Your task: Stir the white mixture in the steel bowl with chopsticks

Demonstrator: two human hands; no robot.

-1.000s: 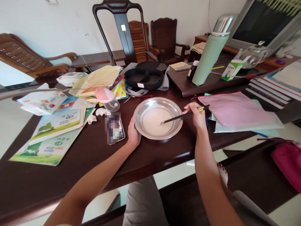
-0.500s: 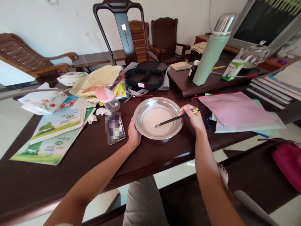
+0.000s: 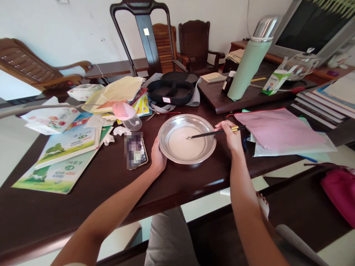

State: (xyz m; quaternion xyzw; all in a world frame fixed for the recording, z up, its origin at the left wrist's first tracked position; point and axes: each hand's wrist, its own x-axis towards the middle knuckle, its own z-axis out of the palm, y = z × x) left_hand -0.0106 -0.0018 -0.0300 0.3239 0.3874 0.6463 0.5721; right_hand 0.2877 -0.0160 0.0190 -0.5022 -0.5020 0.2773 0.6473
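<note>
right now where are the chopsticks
In the head view, right of centre, the chopsticks reach from the right hand over the metal bowl, tips at its pale contents.

Between the left hand (image 3: pixel 159 156) and the right hand (image 3: pixel 232 137), a silver basin (image 3: pixel 164 138) shows milky off-white liquid (image 3: pixel 179 143); the black chopsticks (image 3: pixel 205 134) at the right hand have gold bands. To the left hand's left, pale books (image 3: pixel 57 170) are printed with green trees. To the right hand's right, a pale pink pouch (image 3: pixel 280 129) is edged in red; beyond that hand, a flask (image 3: pixel 249 70) is sage green with a silver cap (image 3: pixel 265 28). The table (image 3: pixel 177 188) is dark reddish brown.
</note>
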